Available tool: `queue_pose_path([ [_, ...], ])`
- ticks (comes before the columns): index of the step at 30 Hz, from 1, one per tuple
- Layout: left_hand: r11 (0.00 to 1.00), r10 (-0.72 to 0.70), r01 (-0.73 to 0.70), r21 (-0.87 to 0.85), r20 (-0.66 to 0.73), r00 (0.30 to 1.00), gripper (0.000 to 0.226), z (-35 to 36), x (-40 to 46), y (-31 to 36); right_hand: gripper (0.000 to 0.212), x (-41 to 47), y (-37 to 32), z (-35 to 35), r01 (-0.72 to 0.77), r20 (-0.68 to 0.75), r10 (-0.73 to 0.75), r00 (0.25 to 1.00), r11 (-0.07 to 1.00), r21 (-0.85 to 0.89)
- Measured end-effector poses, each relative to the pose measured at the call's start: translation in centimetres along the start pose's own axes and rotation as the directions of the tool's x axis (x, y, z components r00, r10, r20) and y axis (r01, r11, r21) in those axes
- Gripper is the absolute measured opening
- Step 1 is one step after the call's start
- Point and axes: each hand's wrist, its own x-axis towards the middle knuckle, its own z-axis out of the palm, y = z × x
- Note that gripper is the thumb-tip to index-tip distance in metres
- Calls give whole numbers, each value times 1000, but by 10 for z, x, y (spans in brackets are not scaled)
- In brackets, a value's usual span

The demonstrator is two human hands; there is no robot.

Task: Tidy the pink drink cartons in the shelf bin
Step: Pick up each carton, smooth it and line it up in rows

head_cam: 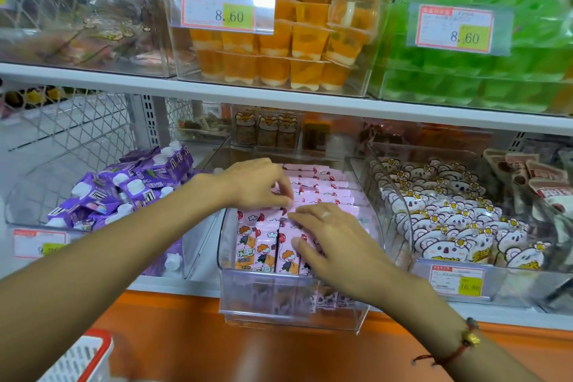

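The pink cartons (297, 195) stand in rows in the clear bin (291, 316), centre of the lower shelf. The left hand (257, 183) seems to pinch a carton top; the right hand (328, 239) lies spread on the near row. They look light, stiff, slick; grip their top edges.

The lower shelf (173, 284) carries clear bins side by side: the shelf bin (291, 316) below both grips, a purple-pouch bin (18, 214) left of them, a koala-packet bin (400, 195) right. The upper shelf (124, 79) above carries more bins.
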Motion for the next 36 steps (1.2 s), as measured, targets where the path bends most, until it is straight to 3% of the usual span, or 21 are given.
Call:
queue_pose_path([
  [7,995,-101,99,-23,-118,988,20,9,-7,13,40,-2,2,-1,-30,24,28,999,998,47],
  [10,972,-209,171,-161,-259,943,12,-2,-9,19,40,-3,4,0,-37,25,35,999,997,67],
  [13,843,-383,153,-516,-377,843,6,-16,-16,24,41,-4,4,0,-37,24,36,999,997,69],
  [15,650,-524,38,-759,-412,745,9,-19,-25,28,42,-4,5,1,-32,19,31,999,997,70],
  [17,525,-622,-104,-845,-464,631,4,-18,-38,33,44,-3,6,3,-27,8,26,1000,997,77],
  [21,554,-664,-249,-795,-602,443,14,-8,-63,39,51,-3,6,5,-45,5,44,999,996,79],
  [23,561,-670,-279,-779,-626,399,12,-3,-73,41,61,-2,2,2,-95,-40,102,994,985,142],
  [26,535,-666,-308,-787,-617,418,8,4,-82,46,65,0,-10,-8,-137,-183,229,956,901,412],
  [29,474,-670,-343,-811,-584,458,6,5,-85,54,55,3,-28,-16,-101,-148,254,956,757,646],
  [33,392,-634,-388,-834,-551,542,6,7,-85,64,36,7,-46,-14,-39,-96,168,981,658,752],
  [35,393,-598,-360,-846,-532,599,9,10,-86,65,23,11,-46,-13,-49,-126,242,962,608,793],
  [36,401,-587,-332,-854,-518,622,12,12,-86,63,20,13,-45,-14,-84,-101,309,946,534,841],
])
